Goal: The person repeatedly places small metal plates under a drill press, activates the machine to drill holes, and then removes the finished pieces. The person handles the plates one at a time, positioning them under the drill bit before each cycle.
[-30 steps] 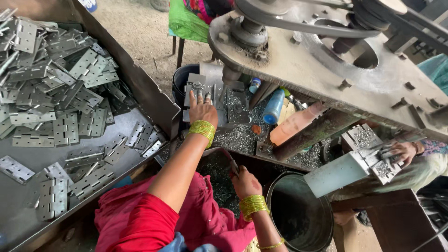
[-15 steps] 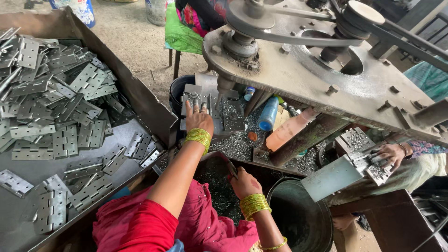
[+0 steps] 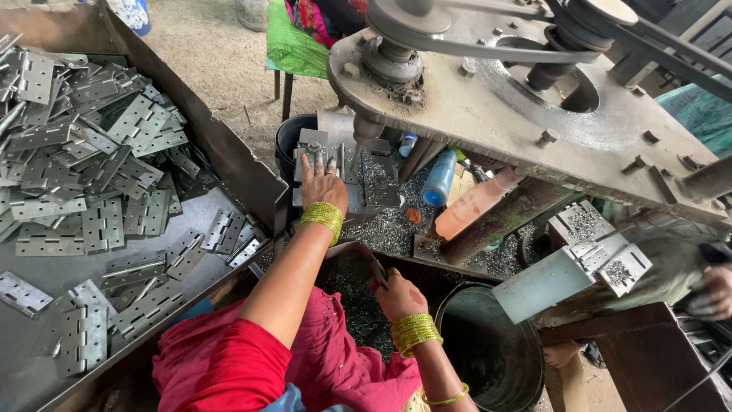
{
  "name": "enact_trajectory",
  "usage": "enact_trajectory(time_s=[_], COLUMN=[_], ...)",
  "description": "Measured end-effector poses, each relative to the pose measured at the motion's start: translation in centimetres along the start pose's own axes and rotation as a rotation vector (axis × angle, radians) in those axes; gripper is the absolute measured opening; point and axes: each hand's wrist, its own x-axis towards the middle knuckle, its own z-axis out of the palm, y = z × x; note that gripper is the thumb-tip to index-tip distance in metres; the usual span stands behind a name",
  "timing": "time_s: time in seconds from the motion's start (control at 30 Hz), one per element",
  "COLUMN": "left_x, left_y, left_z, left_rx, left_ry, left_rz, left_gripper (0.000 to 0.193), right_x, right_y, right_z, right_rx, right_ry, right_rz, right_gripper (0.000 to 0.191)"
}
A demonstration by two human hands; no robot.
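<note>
My left hand [image 3: 321,181] reaches forward with its fingers spread over a grey metal hinge plate [image 3: 311,142], holding it on the press bed just below the ram [image 3: 364,131]. A stack of green bangles circles that wrist. My right hand [image 3: 399,294] rests low near my lap, closed around a thin dark tool [image 3: 378,269] that points up and to the left. Under both arms lies a dark bin of metal chips [image 3: 352,305].
A big tray [image 3: 221,145] on the left holds several loose hinge plates [image 3: 91,175]. The heavy press body with belt and pulley [image 3: 496,107] overhangs the right. A black bucket [image 3: 496,358], a blue bottle [image 3: 440,177] and another person's hand [image 3: 713,291] are nearby.
The view has shifted slightly. My left hand stays on the hinge plate under the ram and my right hand stays low with the tool.
</note>
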Motion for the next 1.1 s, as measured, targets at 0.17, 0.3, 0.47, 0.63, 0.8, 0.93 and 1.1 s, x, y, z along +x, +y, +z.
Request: enact_trajectory(time_s=[0.17, 0.3, 0.47, 0.63, 0.8, 0.93, 1.1], left_x=[0.1, 0.1, -0.2, 0.1, 0.6, 0.5, 0.4], left_y=[-0.2, -0.2, -0.2, -0.3, 0.0, -0.1, -0.4], left_z=[-0.3, 0.0, 1.0, 1.5, 1.8, 2.0, 1.2], left_rx=[-0.014, -0.013, -0.009, 0.049, 0.029, 0.016, -0.05], left_ry=[-0.042, -0.079, -0.006, 0.121, 0.029, 0.139, 0.06], left_rz=[0.01, 0.015, 0.032, 0.032, 0.017, 0.022, 0.017], left_gripper=[0.031, 0.028, 0.027, 0.035, 0.034, 0.036, 0.032], right_x=[-0.2, -1.1, -1.6, -0.3, -0.3, -1.1, -0.3], right_y=[0.5, 0.8, 1.0, 0.8, 1.8, 2.8, 2.4], right_z=[1.0, 2.7, 2.9, 1.1, 3.3, 6.0, 3.9], right_rx=[0.023, 0.154, 0.092, 0.041, 0.083, 0.117, 0.131], right_ry=[0.014, 0.017, 0.018, 0.008, 0.041, 0.073, 0.016], right_rz=[0.013, 0.129, 0.083, 0.036, 0.073, 0.062, 0.079], right_gripper=[0.043, 0.045, 0.044, 0.044, 0.042, 0.041, 0.043])
